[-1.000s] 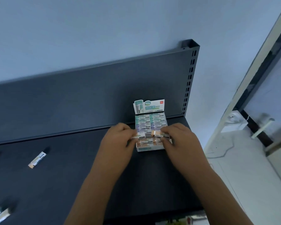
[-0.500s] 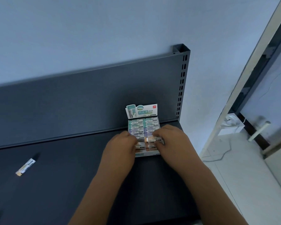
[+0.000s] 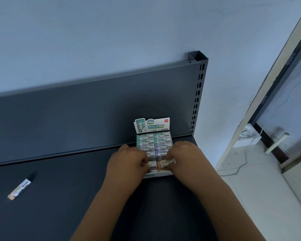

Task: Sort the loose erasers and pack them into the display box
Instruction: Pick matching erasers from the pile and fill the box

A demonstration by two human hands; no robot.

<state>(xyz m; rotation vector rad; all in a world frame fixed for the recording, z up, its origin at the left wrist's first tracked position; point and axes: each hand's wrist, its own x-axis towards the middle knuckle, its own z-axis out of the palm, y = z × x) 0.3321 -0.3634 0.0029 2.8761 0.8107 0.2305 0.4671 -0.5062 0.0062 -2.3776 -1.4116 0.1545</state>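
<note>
On the dark shelf [image 3: 63, 202], left hand [image 3: 127, 164] and right hand [image 3: 186, 157] each pinch erasers [image 3: 167, 162].

**Head view.** My left hand [image 3: 127, 164] and right hand [image 3: 182, 155] meet over the near end of the display box [image 3: 156, 175], right of centre frame, on a dark grey shelf [image 3: 68, 206]. The right thumb and fingers pinch a sleeved eraser [image 3: 167, 162], tilted above the right column. The left fingers curl over the left column; whether they grip anything I cannot tell. Packed erasers [image 3: 162, 141] lie in two columns: green farthest, purple next, orange nearest. The header card [image 3: 152, 125] stands upright before the back panel [image 3: 76, 115]. A loose eraser [image 3: 19, 189] lies at lower left, well apart. A slotted upright [image 3: 197, 94] ends the panel; tiled floor [image 3: 250, 188] shows at right.
</note>
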